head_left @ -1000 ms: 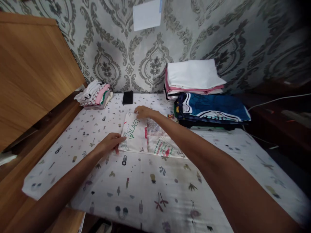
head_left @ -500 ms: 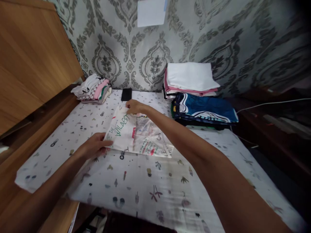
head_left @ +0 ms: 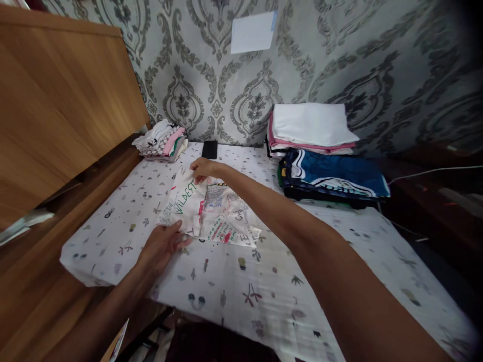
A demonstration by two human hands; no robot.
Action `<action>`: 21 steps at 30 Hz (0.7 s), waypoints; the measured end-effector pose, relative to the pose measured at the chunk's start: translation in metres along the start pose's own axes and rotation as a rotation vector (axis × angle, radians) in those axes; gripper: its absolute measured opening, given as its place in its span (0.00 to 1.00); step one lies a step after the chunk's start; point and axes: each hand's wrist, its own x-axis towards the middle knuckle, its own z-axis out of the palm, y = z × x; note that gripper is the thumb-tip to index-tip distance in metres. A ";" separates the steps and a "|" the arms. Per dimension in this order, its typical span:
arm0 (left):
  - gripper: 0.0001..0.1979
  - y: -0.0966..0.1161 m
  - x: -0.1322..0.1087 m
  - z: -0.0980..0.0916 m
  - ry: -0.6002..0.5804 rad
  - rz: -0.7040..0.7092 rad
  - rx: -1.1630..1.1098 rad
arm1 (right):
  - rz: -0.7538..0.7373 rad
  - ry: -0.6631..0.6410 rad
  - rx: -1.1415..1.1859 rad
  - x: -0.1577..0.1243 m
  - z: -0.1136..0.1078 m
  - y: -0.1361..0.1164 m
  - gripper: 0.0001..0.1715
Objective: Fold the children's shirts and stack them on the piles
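Observation:
A folded white garment [head_left: 188,221] with green, red and black printed lettering, "WILDEST" among it, lies on the patterned bed sheet. My right hand [head_left: 204,170] reaches across it and pinches its far edge, fingers closed on the cloth. At the near left edge is my left hand [head_left: 164,246], its thumb resting against the garment and its fingers apart beside the near edge. What lies under the left palm is hidden. Just beyond the right hand rests a flat black object [head_left: 210,150].
A small stack of folded clothes [head_left: 162,141] sits at the back left. To the back right are a white and pink folded pile [head_left: 313,125] and a blue folded pile [head_left: 339,171]. A wooden panel [head_left: 68,100] rises at left; a white cable [head_left: 433,173] runs at right.
The view has swung left. The garment has shifted left on the sheet and turned slightly. My left hand has slid from its left corner along the near edge, loosening; my right hand still pinches the far edge.

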 end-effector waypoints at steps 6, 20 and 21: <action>0.11 -0.006 0.001 0.016 0.024 -0.005 0.006 | -0.034 0.014 0.093 -0.018 -0.011 -0.003 0.15; 0.16 -0.022 -0.017 0.046 -0.128 0.957 1.299 | -0.059 0.320 0.646 -0.115 -0.070 0.072 0.08; 0.18 -0.027 -0.018 0.050 -0.178 1.035 1.398 | -0.032 0.344 0.671 -0.120 -0.069 0.083 0.08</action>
